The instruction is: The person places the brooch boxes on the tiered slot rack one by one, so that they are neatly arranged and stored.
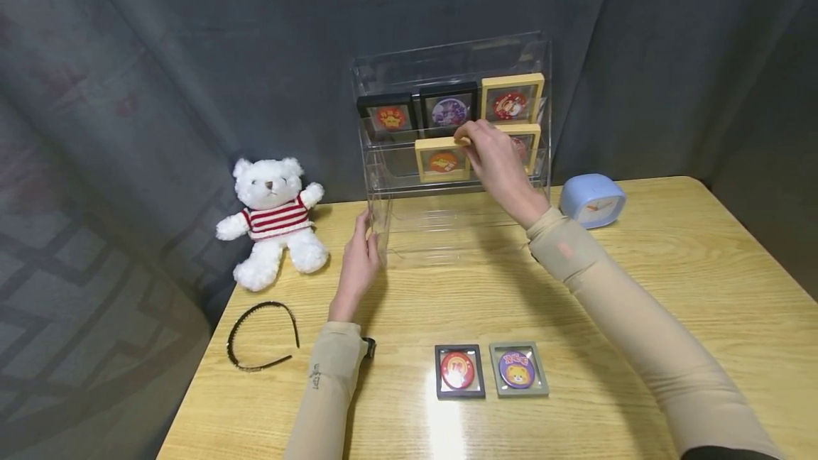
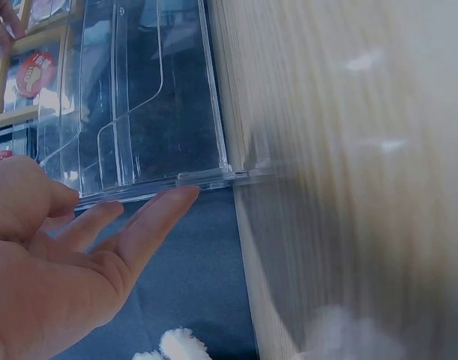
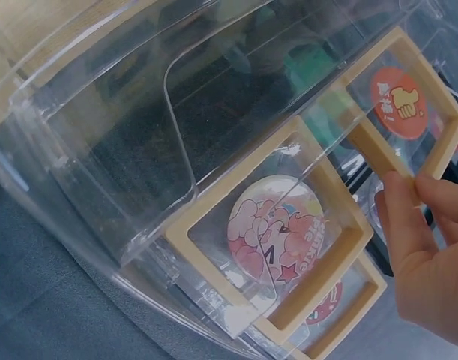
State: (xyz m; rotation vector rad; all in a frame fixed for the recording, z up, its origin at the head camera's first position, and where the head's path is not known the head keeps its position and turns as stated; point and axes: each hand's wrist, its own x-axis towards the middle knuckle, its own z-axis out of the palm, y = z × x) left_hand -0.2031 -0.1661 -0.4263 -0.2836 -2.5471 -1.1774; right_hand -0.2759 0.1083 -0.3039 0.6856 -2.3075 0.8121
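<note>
My right hand [image 1: 495,162] pinches the top corner of a yellow-framed badge case [image 1: 443,160], which stands in the middle tier of a clear acrylic rack [image 1: 409,187]. Its orange-red badge [image 3: 399,103] bears a thumbs-up. Beside it, partly behind the hand, stands another yellow frame [image 3: 341,289] with a pink badge. The tier above holds two black frames [image 1: 386,118] and a yellow frame [image 1: 512,99]. Fairly straight fingers of my left hand [image 1: 359,261] rest along the rack's lower left side; the left wrist view shows this hand [image 2: 71,262] at the clear edge.
Near the front of the wooden table [image 1: 409,304] lie a dark-framed badge [image 1: 459,372] and a grey-green-framed badge [image 1: 519,369]. At the left are a white teddy bear [image 1: 275,218] and a black headband [image 1: 233,339]. A blue clock [image 1: 593,200] stands right of the rack, with dark curtain [image 1: 255,41] behind.
</note>
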